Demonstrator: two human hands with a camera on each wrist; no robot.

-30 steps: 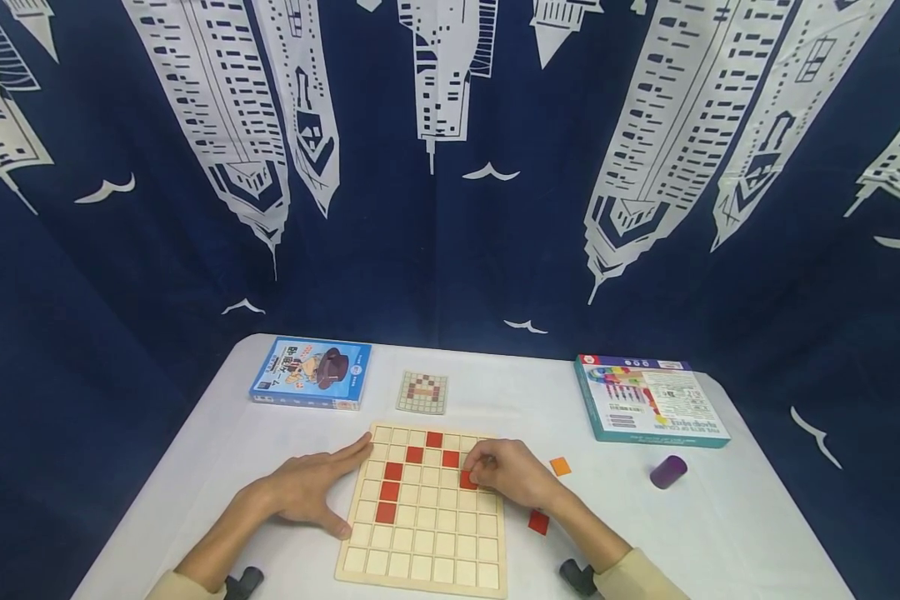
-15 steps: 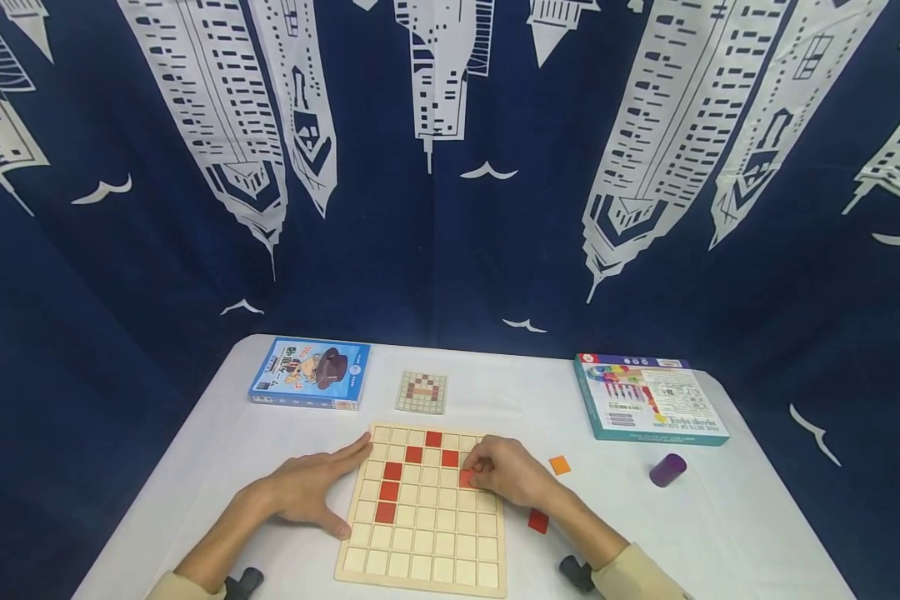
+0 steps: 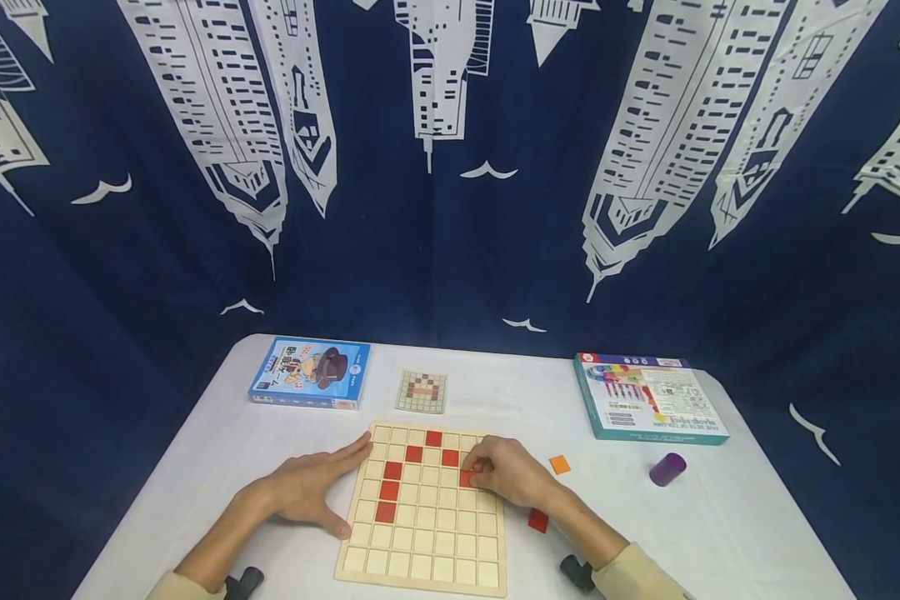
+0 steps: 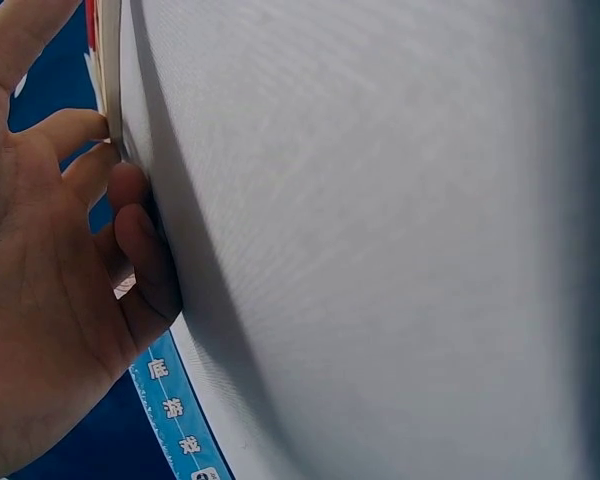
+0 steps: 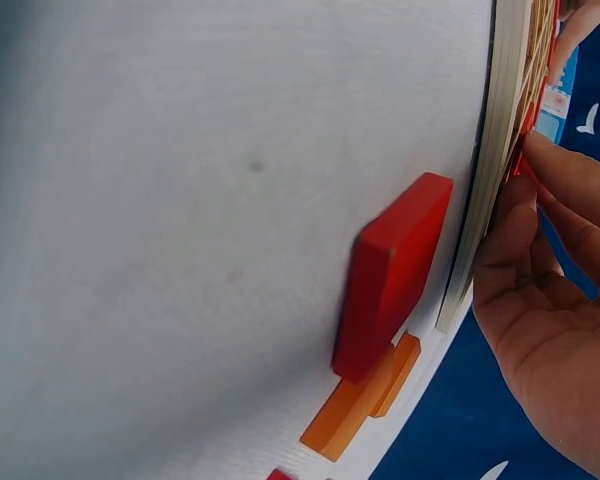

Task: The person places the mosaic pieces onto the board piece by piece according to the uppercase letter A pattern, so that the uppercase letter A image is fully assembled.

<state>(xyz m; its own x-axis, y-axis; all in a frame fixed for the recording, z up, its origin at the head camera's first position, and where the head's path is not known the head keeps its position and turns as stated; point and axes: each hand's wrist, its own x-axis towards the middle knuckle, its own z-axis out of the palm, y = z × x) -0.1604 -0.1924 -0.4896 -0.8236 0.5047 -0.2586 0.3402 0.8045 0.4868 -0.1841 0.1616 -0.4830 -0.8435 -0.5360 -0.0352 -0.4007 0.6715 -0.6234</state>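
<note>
A wooden grid board (image 3: 420,587) lies on the white table, with several red tiles (image 3: 389,491) set in its squares in an angled pattern. The left hand (image 3: 307,487) rests at the board's left edge, thumb and fingers spread apart. Over the board's right part, the right hand (image 3: 513,473) pinches a red tile (image 3: 467,479) at a square. In the right wrist view, the fingertips of the right hand (image 5: 570,270) meet red at the board's edge (image 5: 485,190). The left wrist view shows the left hand (image 4: 50,260) with fingers against the board's side.
A patterned card (image 3: 422,392) lies behind the board, a blue box (image 3: 311,372) back left and a teal-edged box (image 3: 651,400) back right. Right of the board are an orange tile (image 3: 560,464), a loose red tile (image 3: 538,521) and a purple cylinder (image 3: 668,470).
</note>
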